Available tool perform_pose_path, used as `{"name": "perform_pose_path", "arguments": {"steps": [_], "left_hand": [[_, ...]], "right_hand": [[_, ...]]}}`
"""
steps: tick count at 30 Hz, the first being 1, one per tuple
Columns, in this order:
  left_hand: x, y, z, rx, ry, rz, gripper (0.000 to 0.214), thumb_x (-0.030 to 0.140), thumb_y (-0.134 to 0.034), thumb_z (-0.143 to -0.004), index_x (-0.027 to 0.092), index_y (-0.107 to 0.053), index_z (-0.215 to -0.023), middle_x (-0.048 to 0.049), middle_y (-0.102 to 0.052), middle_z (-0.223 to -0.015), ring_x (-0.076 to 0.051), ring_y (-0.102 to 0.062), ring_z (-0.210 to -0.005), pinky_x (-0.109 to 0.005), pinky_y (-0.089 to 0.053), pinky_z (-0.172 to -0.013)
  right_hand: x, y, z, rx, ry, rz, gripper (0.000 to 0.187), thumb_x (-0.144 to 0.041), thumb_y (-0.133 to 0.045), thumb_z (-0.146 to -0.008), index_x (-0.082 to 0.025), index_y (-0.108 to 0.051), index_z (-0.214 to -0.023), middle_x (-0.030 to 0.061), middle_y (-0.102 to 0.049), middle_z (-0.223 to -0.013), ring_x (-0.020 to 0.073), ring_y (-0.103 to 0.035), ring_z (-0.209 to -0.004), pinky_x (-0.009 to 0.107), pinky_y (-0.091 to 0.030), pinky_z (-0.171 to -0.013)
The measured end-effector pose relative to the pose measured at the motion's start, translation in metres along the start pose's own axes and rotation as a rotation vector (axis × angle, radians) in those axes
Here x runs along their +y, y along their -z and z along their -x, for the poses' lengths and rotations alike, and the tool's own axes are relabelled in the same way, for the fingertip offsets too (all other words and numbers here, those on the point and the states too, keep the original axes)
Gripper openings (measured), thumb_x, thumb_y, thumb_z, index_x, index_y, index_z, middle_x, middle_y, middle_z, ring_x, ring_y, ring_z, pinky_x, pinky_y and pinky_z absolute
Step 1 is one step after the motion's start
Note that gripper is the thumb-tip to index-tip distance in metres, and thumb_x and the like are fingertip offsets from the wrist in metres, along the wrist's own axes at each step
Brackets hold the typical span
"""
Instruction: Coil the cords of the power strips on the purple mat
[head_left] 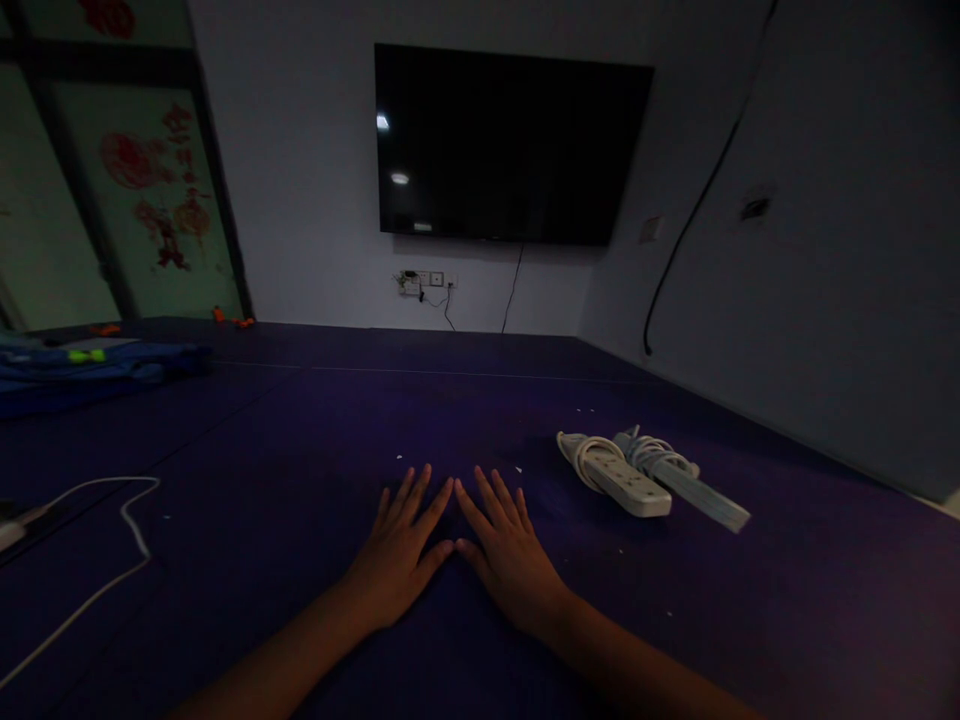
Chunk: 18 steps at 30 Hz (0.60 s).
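Note:
My left hand [401, 555] lies palm down on the dark purple surface [330, 430], fingers spread and holding nothing. Beside it, my right hand [514, 560] rests the same way, also with its fingers apart. The tips of both index fingers and both thumbs meet or nearly meet in the middle, framing a small patch of the surface. Closest to my right hand, off to its right, are a white power strip [630, 485] with its cord coiled round one end and a second white strip [701, 492] with a bundled cord.
A white cable [131, 520] loops along the left side. Blue cloth [142, 365] with a bright green item [87, 356] lies at the far left. Small white scraps dot the surface. A large dark television [510, 150] hangs on the back wall above several sockets [427, 280].

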<state>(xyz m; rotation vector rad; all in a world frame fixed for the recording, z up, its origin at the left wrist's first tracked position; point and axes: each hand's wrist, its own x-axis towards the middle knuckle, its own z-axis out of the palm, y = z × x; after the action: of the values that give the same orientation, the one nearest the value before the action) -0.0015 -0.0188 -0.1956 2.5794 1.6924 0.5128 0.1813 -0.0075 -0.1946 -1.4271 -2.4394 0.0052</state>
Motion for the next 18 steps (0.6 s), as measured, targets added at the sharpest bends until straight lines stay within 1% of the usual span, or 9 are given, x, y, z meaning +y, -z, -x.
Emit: {"name": "perform_pose_path", "arguments": {"steps": [7,12,18], "left_hand": [[-0.0015,-0.0044,0.0014,0.018,-0.016,-0.015,0.065,0.050,-0.034,-0.090,0.033,-0.001,-0.144,-0.0085,-0.002,-0.153,-0.031,-0.004,-0.138,-0.058,-0.022,-0.105],[-0.0017,-0.0045,0.0014,0.016,-0.008,-0.007,0.066,0.051,-0.034,-0.090,0.032,-0.003,-0.144,-0.0091,-0.004,-0.153,-0.031,-0.005,-0.138,-0.058,-0.021,-0.105],[0.0005,-0.0015,0.0009,-0.011,0.016,0.002,0.061,0.047,-0.031,-0.092,0.032,-0.005,-0.144,-0.0082,-0.004,-0.153,-0.029,-0.003,-0.139,-0.057,-0.020,-0.106]], "right_hand": [[0.0025,0.0004,-0.0010,0.017,0.033,0.039,0.057,-0.041,-0.038,-0.091,-0.037,-0.013,-0.143,0.0027,-0.006,-0.153,0.0275,-0.004,-0.139,0.056,-0.014,-0.108],[0.0037,-0.0023,-0.0013,0.033,0.044,0.043,0.058,-0.041,-0.038,-0.091,-0.038,-0.012,-0.143,0.0019,-0.006,-0.153,0.0275,-0.004,-0.139,0.056,-0.014,-0.108],[0.0020,-0.0013,-0.0018,0.016,0.028,0.038,0.058,-0.043,-0.040,-0.090,-0.036,-0.016,-0.143,0.0047,-0.011,-0.153,0.0278,-0.006,-0.139,0.056,-0.015,-0.108]]}}
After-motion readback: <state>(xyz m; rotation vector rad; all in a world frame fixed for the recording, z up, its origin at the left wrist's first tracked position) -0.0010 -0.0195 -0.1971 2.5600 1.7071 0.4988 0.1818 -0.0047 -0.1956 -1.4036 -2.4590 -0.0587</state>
